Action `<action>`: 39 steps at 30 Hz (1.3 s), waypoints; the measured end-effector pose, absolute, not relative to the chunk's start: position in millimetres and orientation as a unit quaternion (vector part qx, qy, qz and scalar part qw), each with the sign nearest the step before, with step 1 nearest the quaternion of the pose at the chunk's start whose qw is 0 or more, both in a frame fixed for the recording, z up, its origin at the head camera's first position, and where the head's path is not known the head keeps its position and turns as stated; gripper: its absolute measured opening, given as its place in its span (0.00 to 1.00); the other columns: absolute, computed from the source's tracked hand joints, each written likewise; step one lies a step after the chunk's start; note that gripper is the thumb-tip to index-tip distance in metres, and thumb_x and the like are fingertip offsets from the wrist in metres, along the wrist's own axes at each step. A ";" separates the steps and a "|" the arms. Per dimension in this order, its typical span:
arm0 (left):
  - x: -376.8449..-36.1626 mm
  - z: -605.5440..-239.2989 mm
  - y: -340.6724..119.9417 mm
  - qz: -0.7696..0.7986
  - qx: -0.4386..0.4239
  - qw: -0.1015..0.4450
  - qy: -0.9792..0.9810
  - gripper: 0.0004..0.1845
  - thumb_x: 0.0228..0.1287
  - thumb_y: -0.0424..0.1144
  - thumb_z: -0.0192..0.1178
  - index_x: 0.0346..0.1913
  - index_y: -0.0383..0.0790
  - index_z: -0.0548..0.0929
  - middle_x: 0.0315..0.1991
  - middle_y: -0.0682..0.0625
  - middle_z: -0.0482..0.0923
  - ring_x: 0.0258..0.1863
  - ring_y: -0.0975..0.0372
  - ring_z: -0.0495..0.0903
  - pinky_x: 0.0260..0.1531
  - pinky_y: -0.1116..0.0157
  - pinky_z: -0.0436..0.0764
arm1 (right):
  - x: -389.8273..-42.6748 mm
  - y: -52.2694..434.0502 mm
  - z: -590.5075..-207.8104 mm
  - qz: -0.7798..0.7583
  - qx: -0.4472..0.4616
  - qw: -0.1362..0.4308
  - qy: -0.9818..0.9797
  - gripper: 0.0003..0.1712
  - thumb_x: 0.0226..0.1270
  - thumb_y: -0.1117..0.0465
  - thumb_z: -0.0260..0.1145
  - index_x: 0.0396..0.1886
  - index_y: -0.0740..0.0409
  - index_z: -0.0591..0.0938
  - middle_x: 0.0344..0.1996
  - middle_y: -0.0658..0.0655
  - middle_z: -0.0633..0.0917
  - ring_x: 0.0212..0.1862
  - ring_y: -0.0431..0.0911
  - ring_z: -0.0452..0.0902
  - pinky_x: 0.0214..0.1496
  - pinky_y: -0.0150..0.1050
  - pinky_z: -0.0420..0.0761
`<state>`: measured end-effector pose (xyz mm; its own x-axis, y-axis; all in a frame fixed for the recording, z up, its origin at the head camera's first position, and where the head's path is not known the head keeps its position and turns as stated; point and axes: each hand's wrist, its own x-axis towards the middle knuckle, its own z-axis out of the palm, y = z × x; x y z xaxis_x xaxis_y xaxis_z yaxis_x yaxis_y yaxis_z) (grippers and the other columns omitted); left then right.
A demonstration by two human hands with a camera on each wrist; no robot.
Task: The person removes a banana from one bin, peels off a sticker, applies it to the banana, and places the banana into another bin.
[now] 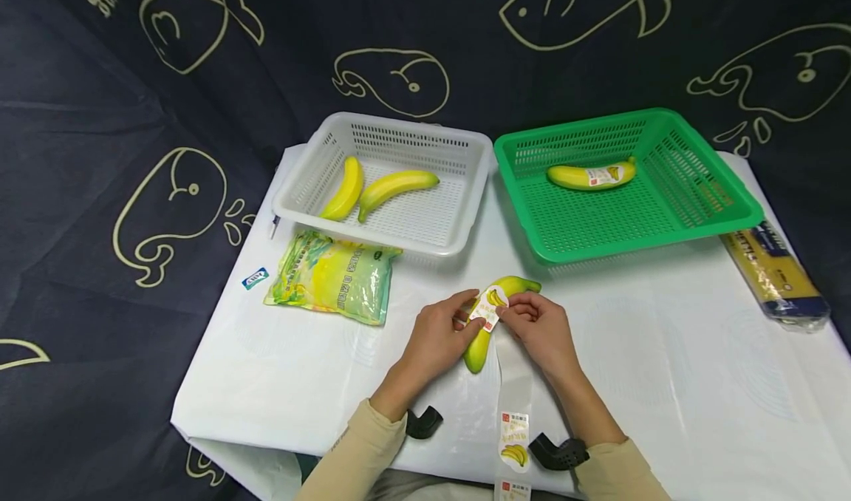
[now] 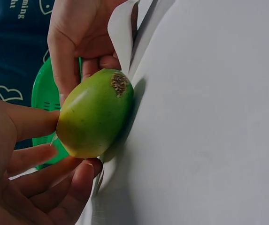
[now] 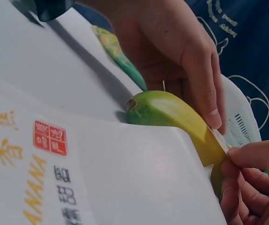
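Observation:
My left hand (image 1: 439, 332) grips a yellow-green banana (image 1: 476, 355) in the middle of the white table, thumb on one side and fingers on the other. A white sticker (image 1: 488, 307) with a banana picture lies across its upper side, under my left thumb. The right hand (image 1: 541, 329) pinches the sticker's right edge between thumb and forefinger, close against the peel. From below that hand a pale strip of labels (image 1: 515, 390) runs down over the table's front edge. In the left wrist view the banana's blunt green end (image 2: 96, 115) faces the camera.
A white basket (image 1: 465, 220) with two bananas stands at the back left. Right of it, a green basket (image 1: 532, 220) holds one stickered banana (image 1: 581, 176). A yellow-green packet (image 1: 332, 275), a small blue-white wrapper (image 1: 255, 278) and a gold-blue package (image 1: 778, 275) lie near the sides.

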<state>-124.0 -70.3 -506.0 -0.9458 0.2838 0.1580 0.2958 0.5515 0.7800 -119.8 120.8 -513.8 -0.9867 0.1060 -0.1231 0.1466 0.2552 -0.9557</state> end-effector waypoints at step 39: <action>-124.0 -501.0 -54.3 -0.244 -0.195 0.038 -0.949 0.29 0.66 0.52 0.56 0.66 0.41 0.73 0.47 0.47 0.79 0.45 0.57 0.78 0.42 0.60 0.78 | -127.7 128.6 -520.9 -0.515 -0.032 -0.002 0.856 0.19 0.62 0.53 0.70 0.47 0.54 0.74 0.30 0.50 0.83 0.30 0.43 0.77 0.31 0.32 0.74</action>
<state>-124.0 -54.3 -501.0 -0.9207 0.3521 0.1683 0.3896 0.8043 0.4487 -127.7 128.6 -520.9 -0.9979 -0.0529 0.0360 -0.0566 0.4671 -0.8824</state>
